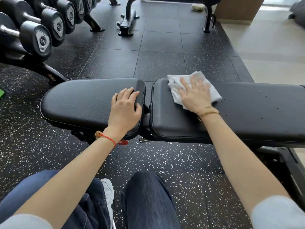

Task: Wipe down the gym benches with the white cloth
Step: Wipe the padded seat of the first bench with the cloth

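The right hand (195, 95) lay flat, fingers spread, pressing the cloth (194, 89) onto the long pad of the bench (247, 113) near its gap, likely for even wiping pressure. The left hand (126, 108) rested loosely curled on the seat (79, 103), probably bracing.

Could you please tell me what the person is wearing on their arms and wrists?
Both forearms are bare, with pale light-blue sleeves pushed up near the elbows. The left hand has a red cord bracelet with a tan bead on its wrist. The right hand has a thin gold-coloured bracelet on its wrist. No gloves or rings are visible.
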{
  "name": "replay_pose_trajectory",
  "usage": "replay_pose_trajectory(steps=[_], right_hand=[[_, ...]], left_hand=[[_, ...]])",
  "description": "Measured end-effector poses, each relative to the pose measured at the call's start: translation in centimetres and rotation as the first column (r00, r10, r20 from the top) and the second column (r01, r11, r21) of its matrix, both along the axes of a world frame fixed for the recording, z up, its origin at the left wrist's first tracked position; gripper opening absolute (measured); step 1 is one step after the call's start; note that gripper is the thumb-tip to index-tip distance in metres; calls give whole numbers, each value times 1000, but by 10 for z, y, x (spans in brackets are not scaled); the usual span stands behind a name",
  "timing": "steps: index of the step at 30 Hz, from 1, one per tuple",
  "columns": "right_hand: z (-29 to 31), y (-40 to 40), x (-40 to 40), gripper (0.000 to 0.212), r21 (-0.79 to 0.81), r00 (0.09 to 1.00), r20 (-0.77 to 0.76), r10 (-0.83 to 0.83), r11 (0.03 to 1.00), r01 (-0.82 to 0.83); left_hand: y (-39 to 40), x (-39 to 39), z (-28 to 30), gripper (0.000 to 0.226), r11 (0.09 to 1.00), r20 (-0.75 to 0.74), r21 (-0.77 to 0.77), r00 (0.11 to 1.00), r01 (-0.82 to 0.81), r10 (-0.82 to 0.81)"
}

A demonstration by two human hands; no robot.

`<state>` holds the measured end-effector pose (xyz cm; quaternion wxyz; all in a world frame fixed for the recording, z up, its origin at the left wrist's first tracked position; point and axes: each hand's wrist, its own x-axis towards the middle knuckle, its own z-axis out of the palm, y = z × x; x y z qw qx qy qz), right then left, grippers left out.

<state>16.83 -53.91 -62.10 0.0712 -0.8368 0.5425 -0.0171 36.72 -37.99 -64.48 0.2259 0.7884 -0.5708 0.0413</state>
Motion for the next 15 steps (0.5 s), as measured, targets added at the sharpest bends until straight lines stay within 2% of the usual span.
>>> replay_pose_trajectory(steps=[4, 9, 12, 15], right_hand=[[-5, 35, 44, 54, -33, 982, -14, 187, 982, -187], [-13, 93, -2, 52, -109, 937, 35, 346, 934, -341], [-13, 78, -31, 52, -93, 953, 49, 298, 952, -292], [-8, 30, -33, 51, -62, 993, 26, 111, 992, -109]], left_hand=[[0, 1, 1, 46, 1000, 0, 1, 1000, 1, -1], [1, 3, -2, 47, 1000, -14, -5, 1000, 12, -12], [1, 3, -4, 47, 1000, -18, -10, 1000, 10, -10], [0, 2, -4, 48, 1000, -19, -9, 1000, 6, -7]])
